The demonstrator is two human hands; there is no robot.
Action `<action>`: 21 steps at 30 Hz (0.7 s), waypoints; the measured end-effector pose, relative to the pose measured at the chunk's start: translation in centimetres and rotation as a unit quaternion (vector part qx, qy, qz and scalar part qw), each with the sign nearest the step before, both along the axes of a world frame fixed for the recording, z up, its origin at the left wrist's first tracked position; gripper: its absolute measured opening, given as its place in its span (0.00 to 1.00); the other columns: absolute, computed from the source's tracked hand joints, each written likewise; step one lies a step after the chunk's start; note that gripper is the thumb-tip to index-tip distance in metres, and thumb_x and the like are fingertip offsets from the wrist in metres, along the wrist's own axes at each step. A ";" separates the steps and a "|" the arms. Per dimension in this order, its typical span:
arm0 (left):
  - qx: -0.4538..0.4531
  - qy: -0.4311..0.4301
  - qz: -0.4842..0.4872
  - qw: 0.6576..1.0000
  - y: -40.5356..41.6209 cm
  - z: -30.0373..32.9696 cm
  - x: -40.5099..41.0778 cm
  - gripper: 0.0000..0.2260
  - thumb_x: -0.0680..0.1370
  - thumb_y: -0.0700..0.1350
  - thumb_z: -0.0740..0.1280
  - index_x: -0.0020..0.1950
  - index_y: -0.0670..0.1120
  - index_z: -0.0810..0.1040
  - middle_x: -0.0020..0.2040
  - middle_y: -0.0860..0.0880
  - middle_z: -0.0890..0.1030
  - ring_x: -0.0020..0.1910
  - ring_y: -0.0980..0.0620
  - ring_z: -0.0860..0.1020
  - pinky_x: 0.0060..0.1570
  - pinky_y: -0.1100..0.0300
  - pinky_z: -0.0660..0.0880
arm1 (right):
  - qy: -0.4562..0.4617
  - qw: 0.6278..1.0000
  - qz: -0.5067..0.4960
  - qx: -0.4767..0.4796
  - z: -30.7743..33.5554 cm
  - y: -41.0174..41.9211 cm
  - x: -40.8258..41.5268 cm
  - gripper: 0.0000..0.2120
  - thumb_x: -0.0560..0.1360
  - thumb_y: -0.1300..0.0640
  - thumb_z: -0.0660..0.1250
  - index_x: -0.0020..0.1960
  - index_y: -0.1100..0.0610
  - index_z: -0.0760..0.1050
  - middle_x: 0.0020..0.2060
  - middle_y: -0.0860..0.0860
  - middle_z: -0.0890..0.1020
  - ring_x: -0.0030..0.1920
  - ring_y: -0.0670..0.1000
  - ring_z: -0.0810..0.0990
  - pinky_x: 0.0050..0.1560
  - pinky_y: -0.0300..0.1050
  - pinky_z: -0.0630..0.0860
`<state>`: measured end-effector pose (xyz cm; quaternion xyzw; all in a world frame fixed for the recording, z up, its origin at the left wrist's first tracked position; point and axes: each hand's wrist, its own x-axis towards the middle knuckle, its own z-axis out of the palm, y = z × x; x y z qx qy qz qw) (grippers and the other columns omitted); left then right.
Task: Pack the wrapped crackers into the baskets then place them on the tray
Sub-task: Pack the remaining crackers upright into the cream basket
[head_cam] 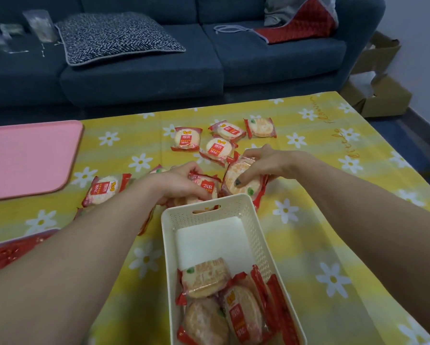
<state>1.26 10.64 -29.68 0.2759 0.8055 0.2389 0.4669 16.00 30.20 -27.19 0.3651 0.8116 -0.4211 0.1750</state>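
A cream perforated basket (255, 235) stands on the table in front of me, with several wrapped crackers (221, 307) lying in its near end. Just beyond its far rim, my left hand (181, 184) grips wrapped crackers (205, 186) with red labels. My right hand (266, 161) holds another wrapped cracker (239, 181), thumb on its face. Several loose wrapped crackers (219, 148) lie farther back, and one wrapped cracker (104, 189) lies left of my left forearm. The pink tray (27, 158) sits at the table's left.
A yellow daisy-print cloth (333, 195) covers the table. A red packet (7, 252) lies at the left edge under my left arm. Behind the table is a dark blue sofa (209, 61) with a cushion; cardboard boxes (380, 95) stand at the right.
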 end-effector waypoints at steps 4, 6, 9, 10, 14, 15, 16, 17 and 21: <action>0.025 -0.005 0.075 0.997 -0.4 0.0 1.0 0.39 0.60 0.55 0.84 0.65 0.53 0.66 0.55 0.45 0.80 0.46 0.46 0.82 0.34 0.55 0.78 | 0.005 0.995 -0.031 -0.093 0.1 -0.6 1.7 0.27 0.67 0.51 0.79 0.60 0.44 0.69 0.59 0.49 0.76 0.57 0.51 0.78 0.59 0.50 0.76; 0.012 -0.033 0.091 0.995 -0.7 -0.1 1.2 0.40 0.57 0.57 0.84 0.63 0.47 0.73 0.52 0.45 0.85 0.46 0.46 0.85 0.41 0.50 0.83 | -0.001 0.990 -0.037 -0.134 -0.1 -0.4 2.4 0.23 0.69 0.55 0.78 0.59 0.50 0.73 0.56 0.54 0.83 0.53 0.53 0.83 0.59 0.56 0.80; 0.016 -0.040 0.092 0.995 -1.3 -0.1 1.8 0.25 0.65 0.54 0.82 0.55 0.47 0.79 0.47 0.46 0.86 0.45 0.48 0.84 0.42 0.56 0.79 | 0.020 0.977 -0.065 -0.200 -0.2 -0.5 2.8 0.26 0.69 0.59 0.78 0.64 0.53 0.74 0.56 0.58 0.84 0.54 0.60 0.85 0.57 0.66 0.79; 0.023 -0.040 0.100 0.994 -1.6 -0.3 2.0 0.22 0.66 0.54 0.81 0.54 0.48 0.79 0.48 0.46 0.86 0.46 0.47 0.84 0.44 0.56 0.79 | 0.031 0.972 -0.082 -0.217 -0.4 -0.5 3.0 0.26 0.69 0.60 0.78 0.64 0.53 0.74 0.56 0.59 0.84 0.54 0.61 0.85 0.57 0.67 0.79; 0.055 -0.093 0.113 0.988 -1.9 -0.4 2.2 0.18 0.70 0.50 0.79 0.57 0.47 0.83 0.47 0.45 0.87 0.48 0.43 0.85 0.50 0.50 0.81 | 0.096 0.944 -0.151 -0.276 -1.3 -0.7 4.2 0.22 0.73 0.59 0.75 0.65 0.53 0.74 0.57 0.59 0.84 0.56 0.61 0.84 0.57 0.70 0.77; 0.074 -0.122 0.135 0.980 -1.8 -0.4 2.2 0.17 0.72 0.49 0.78 0.58 0.45 0.83 0.47 0.44 0.87 0.48 0.42 0.85 0.51 0.48 0.82 | 0.115 0.933 -0.176 -0.293 -1.6 -0.6 4.4 0.22 0.73 0.58 0.74 0.65 0.53 0.74 0.57 0.59 0.84 0.56 0.61 0.84 0.57 0.71 0.77; 0.097 -0.168 0.173 0.966 -1.6 -0.2 2.3 0.17 0.73 0.48 0.77 0.59 0.43 0.83 0.47 0.42 0.87 0.47 0.42 0.85 0.50 0.48 0.82 | 0.134 0.918 -0.207 -0.312 -1.9 -0.5 4.6 0.22 0.73 0.57 0.73 0.66 0.54 0.74 0.56 0.59 0.84 0.56 0.61 0.84 0.58 0.72 0.76; 0.117 -0.222 0.211 0.945 -1.2 0.0 2.5 0.14 0.75 0.48 0.75 0.58 0.42 0.83 0.47 0.42 0.87 0.44 0.44 0.85 0.47 0.50 0.83 | 0.149 0.902 -0.235 -0.330 -2.0 -0.4 4.8 0.23 0.73 0.56 0.73 0.66 0.55 0.75 0.56 0.59 0.84 0.57 0.61 0.84 0.58 0.72 0.75; 0.089 -0.328 0.209 0.917 -0.3 0.5 3.0 0.08 0.78 0.47 0.72 0.52 0.43 0.84 0.47 0.44 0.87 0.40 0.47 0.85 0.43 0.55 0.83 | 0.193 0.859 -0.286 -0.378 -2.6 -1.3 4.5 0.24 0.71 0.55 0.74 0.65 0.58 0.76 0.55 0.60 0.84 0.56 0.62 0.84 0.58 0.73 0.75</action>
